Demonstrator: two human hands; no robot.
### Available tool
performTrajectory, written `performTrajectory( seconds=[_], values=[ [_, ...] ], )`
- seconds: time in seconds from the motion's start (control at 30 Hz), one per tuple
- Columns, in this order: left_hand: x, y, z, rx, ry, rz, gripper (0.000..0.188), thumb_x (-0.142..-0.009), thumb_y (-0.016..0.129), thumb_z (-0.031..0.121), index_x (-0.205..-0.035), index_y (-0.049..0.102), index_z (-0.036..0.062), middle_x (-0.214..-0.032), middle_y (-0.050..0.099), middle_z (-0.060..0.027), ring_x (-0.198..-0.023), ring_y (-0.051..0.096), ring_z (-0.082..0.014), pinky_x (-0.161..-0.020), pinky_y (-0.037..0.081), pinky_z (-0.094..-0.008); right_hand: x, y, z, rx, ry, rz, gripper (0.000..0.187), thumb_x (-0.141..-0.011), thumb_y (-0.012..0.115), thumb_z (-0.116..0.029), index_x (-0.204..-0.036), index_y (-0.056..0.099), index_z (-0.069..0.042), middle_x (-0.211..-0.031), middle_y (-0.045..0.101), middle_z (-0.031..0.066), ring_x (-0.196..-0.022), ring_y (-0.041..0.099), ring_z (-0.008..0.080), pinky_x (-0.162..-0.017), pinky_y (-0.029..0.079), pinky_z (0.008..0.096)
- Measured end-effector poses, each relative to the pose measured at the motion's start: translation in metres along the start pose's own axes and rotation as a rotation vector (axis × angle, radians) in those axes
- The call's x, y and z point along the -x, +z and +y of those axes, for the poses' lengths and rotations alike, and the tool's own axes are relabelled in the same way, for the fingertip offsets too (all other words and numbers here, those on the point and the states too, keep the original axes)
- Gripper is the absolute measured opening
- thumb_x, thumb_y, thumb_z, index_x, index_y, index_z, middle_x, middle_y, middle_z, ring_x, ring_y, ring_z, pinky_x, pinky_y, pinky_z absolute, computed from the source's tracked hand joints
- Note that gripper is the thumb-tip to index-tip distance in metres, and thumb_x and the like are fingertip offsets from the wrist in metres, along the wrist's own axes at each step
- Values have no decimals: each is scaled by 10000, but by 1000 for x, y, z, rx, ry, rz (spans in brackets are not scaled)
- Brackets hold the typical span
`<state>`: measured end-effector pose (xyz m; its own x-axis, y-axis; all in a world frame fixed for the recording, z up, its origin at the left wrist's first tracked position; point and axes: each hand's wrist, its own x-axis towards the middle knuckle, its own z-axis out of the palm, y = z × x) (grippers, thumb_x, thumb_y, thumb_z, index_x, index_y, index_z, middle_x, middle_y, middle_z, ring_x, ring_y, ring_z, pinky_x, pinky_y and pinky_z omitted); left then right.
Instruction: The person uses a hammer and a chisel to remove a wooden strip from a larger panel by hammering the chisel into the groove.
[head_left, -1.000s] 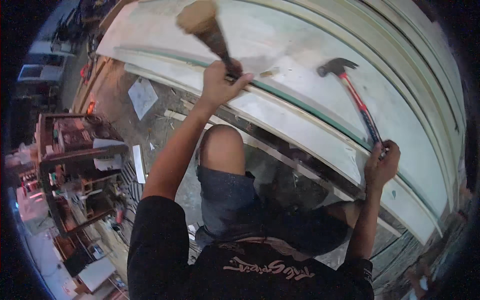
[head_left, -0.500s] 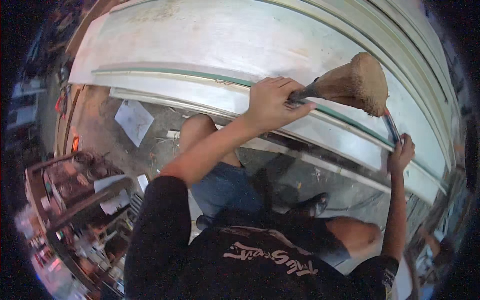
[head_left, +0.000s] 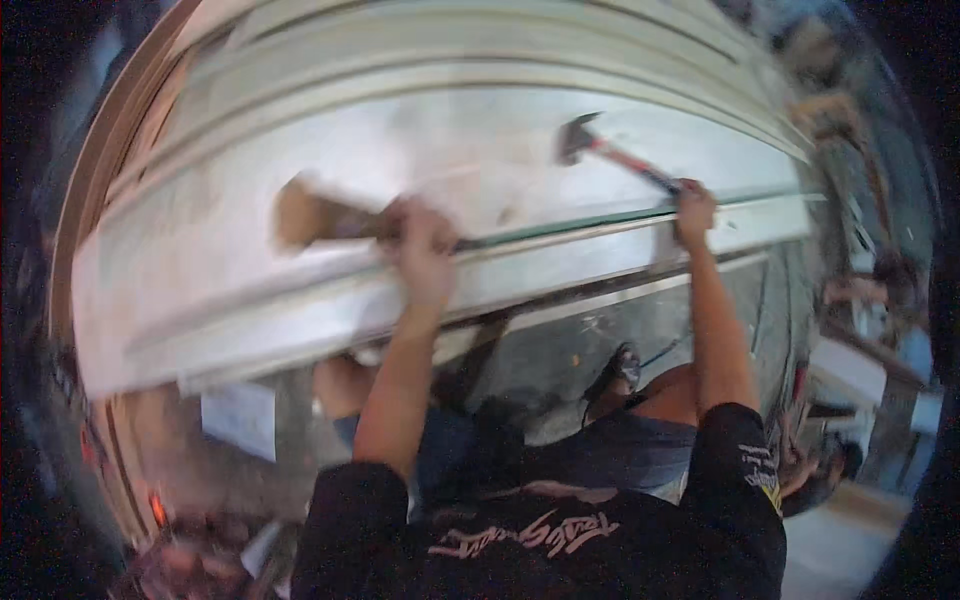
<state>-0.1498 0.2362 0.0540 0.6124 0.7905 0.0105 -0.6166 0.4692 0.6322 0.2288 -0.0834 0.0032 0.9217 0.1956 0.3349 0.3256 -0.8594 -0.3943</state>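
Note:
My left hand (head_left: 425, 240) is closed round the handle of a brown bristle brush (head_left: 315, 215). Its flared head points left over the pale panel (head_left: 440, 165), blurred by motion. In my right hand (head_left: 694, 212) is a claw hammer (head_left: 625, 157), gripped near the end of its red and black handle. The dark metal head of the hammer is up and to the left of the hand, over the panel. A long green strip (head_left: 580, 225) runs along the panel's near side, and both hands are close to it.
Long pale ridges (head_left: 480, 75) run along the far side of the panel. On the floor below lies a white sheet of paper (head_left: 240, 420). Wooden pieces and clutter stand at the right, where part of another person (head_left: 825, 480) shows. My bent knees are beneath the near edge.
The view has swung to the right. My left hand has carried the brush leftward, its head turning from right to left. The hammer's head, hidden behind the brush before, now shows.

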Motion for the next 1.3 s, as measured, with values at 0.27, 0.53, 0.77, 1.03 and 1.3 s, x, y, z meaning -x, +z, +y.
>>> performTrajectory(
  seconds=[0.27, 0.53, 0.77, 1.03, 1.3],
  values=[
    [-62, -9, 111, -176, 325, 395, 354, -980, 509, 237, -667, 364, 156, -571, 287, 41, -505, 267, -86, -475, 200, -277, -8, -32, 61, 148, -212, 224, 189, -811, 631, -216, -942, 739, -131, -1003, 675, 88, -1045, 574, 305, -927, 417, 516],
    [-37, -57, 128, -650, 532, 312, 282, -891, 749, 194, -907, 591, -39, -674, 519, -72, -567, 479, -158, -526, 382, -266, 20, -20, -41, -158, 117, 229, 198, -732, 596, -217, -839, 763, -214, -998, 665, 94, -1172, 494, 298, -1006, 308, 517],
    [-14, -49, 91, -619, 564, 310, 249, -915, 723, 190, -858, 547, 22, -615, 472, -48, -531, 401, -139, -509, 316, -270, 23, -40, -36, -247, 127, 324, 151, -718, 609, -174, -792, 741, -172, -947, 680, 73, -1137, 501, 280, -1016, 253, 512],
    [-40, -119, 128, -913, 917, 250, 332, -984, 479, 261, -942, 602, -44, -697, 572, -104, -559, 579, -222, -509, 460, -308, 23, -36, -36, -320, 119, 361, 132, -669, 628, -149, -757, 727, -150, -924, 671, 91, -1133, 497, 300, -1036, 237, 553],
    [-65, -177, 156, -551, 654, 72, 459, -949, 508, 352, -1071, 673, -58, -700, 523, -58, -620, 532, -223, -562, 457, -340, 24, -29, -45, -300, 146, 333, 125, -668, 639, -144, -756, 727, -151, -923, 666, 101, -1117, 512, 295, -1021, 245, 547]
  ],
)
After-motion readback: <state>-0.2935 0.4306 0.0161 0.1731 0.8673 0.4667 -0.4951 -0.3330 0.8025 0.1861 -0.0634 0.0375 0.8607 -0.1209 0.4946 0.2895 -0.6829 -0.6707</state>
